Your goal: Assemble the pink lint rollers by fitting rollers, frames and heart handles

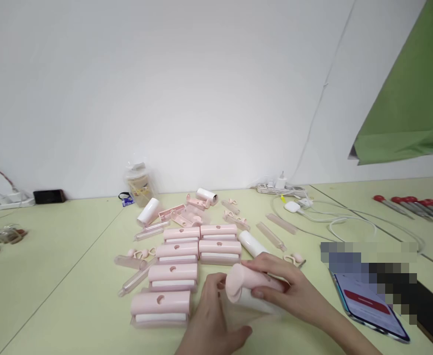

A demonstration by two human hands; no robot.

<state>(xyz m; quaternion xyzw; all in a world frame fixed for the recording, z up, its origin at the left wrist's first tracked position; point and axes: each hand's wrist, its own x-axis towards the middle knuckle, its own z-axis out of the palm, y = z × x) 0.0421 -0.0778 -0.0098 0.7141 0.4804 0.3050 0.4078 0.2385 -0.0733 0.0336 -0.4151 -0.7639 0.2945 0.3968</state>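
- Pink roller [255, 279], left of the phone [368, 301], runs roughly sideways, end cap [233, 282] towards the left hand [212, 318].
- The right hand [294, 292], nearer the phone, pinches its body.
- The left hand, farther off: thumb spread; whether it grips anything, cannot tell.

Left of the fingers [271, 262], rollers [187, 270] lie in rows on the bench [72, 296]; right, a phone [368, 301]; behind and left, what seems a bagged cup [138, 186].

head-worn view, forward and down
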